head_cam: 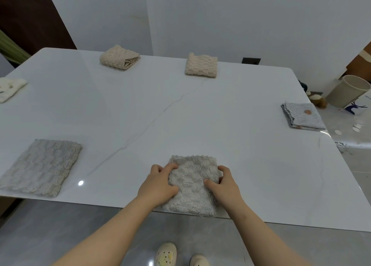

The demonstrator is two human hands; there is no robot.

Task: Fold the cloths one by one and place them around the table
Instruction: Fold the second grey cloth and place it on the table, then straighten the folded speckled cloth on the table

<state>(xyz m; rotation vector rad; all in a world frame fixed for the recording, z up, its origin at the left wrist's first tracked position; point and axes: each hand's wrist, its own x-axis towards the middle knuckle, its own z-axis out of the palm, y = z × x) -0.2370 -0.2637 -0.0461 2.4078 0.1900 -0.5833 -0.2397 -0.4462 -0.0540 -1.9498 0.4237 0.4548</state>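
Centre of table: bare and wide open, reachable from any side.
Near edge: a grey cloth lies here with the left hand and right hand on its two sides; a flat grey cloth sits well to the left, with a clear gap between.
Far edge: two beige folded cloths, a clear gap between them.
Left edge: a white cloth.
Right edge: a speckled folded cloth.

Both hands, left hand and right hand, press a folded grey cloth at the white table edge
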